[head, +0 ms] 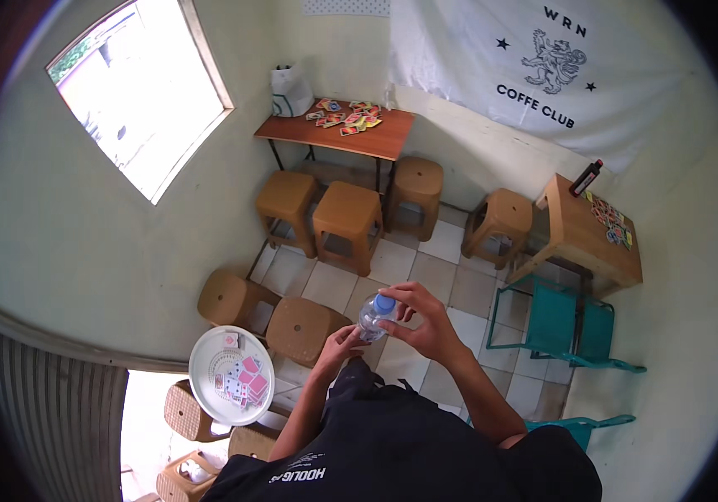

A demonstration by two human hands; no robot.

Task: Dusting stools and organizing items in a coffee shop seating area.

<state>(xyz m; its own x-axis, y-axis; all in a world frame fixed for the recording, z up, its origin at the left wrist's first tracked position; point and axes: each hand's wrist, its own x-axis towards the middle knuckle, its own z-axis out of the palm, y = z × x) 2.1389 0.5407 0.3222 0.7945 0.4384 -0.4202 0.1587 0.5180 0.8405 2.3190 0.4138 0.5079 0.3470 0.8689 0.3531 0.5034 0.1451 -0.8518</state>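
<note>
A clear plastic bottle (370, 321) with a blue cap (384, 304) is held up before my chest. My left hand (341, 349) grips its lower side, fingers partly hidden by my wrist and the bottle. From the right, my right hand (423, 317) reaches over it, with the index finger at the cap's top edge and the thumb against the bottle's body. Whether the bottle has any liquid in it is hard to tell. Below both hands lie the tiled floor and the front of my black shirt (396, 439).
Several brown plastic stools (349, 210) stand ahead and to the left. A round white table (199, 383) bears playing cards (249, 383). Cards also lie on a reddish wooden table (271, 130) and a wooden table (575, 238) with a dark bottle (586, 178). Green chairs (550, 317) stand at right.
</note>
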